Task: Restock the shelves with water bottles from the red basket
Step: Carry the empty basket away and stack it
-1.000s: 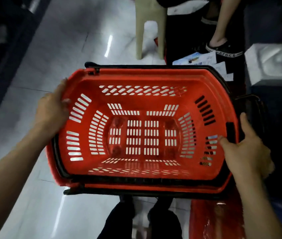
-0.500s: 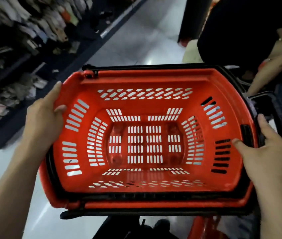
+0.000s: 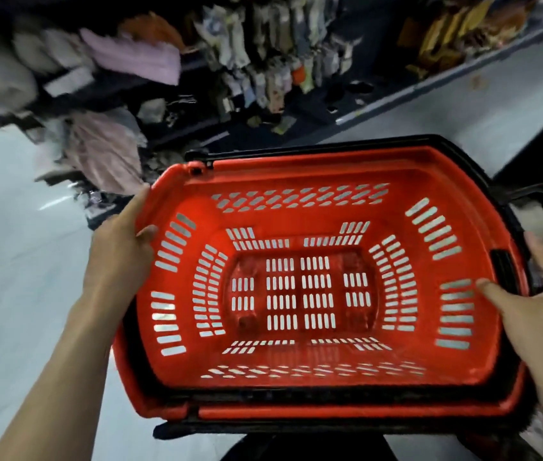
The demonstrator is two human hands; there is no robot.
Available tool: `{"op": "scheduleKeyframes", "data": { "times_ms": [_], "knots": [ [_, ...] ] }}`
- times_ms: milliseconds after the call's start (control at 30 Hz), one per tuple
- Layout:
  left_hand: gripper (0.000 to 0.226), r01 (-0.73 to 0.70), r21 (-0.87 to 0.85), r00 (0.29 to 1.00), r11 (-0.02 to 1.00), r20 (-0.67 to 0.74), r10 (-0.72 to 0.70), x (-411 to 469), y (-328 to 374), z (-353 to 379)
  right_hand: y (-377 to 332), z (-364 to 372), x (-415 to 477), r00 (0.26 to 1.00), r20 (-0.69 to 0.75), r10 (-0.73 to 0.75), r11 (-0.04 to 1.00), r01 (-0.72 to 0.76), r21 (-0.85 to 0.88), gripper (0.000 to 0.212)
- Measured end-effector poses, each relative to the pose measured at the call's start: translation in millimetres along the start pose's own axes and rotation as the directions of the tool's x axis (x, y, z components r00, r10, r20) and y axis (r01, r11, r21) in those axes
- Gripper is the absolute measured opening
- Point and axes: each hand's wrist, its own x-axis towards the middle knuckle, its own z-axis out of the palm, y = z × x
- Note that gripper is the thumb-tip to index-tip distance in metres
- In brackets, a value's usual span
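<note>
I carry a red plastic basket (image 3: 330, 207) with slotted walls and black handles in front of me. Nothing lies inside it, and no water bottles are in view. My left hand (image 3: 120, 257) grips its left rim, thumb hooked over the edge. On the right rim, my right hand (image 3: 539, 311) holds on with its thumb inside the wall and fingers outside.
A dark shelf unit (image 3: 230, 78) with hanging packets, socks and folded cloth runs across the top. More pinkish cloth (image 3: 103, 151) is piled at its left end. Pale tiled floor (image 3: 14, 277) lies to the left and at upper right.
The view has swung left: the stool and the other person are gone, and the shelf of cloth goods now fills the top. Both hands keep the same hold on the basket.
</note>
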Motion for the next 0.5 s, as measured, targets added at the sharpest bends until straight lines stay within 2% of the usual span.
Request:
{"op": "scheduleKeyframes", "data": {
  "times_ms": [100,233,333,400,500],
  "knots": [
    [0.062,0.162,0.020,0.984,0.987,-0.085,-0.160,21,-23,-10,-55,34,47,0.969,0.223,-0.107,0.994,0.112,-0.012,0.080],
    [0.061,0.370,0.086,0.917,0.925,-0.196,-0.349,28,-50,-29,-123,115,112,0.885,0.312,-0.345,0.938,0.339,0.077,0.071],
    [0.062,0.519,0.109,0.822,0.848,-0.337,-0.460,18,-59,-45,-189,170,154,0.806,0.397,-0.439,0.896,0.426,0.126,0.085],
    [0.063,0.609,0.122,0.748,0.783,-0.417,-0.517,6,-64,-54,-236,204,171,0.717,0.468,-0.516,0.852,0.486,0.195,0.091],
    [0.063,0.737,0.107,0.613,0.668,-0.523,-0.592,-20,-72,-67,-297,244,176,0.502,0.551,-0.666,0.721,0.624,0.303,0.075]
  ]
}}
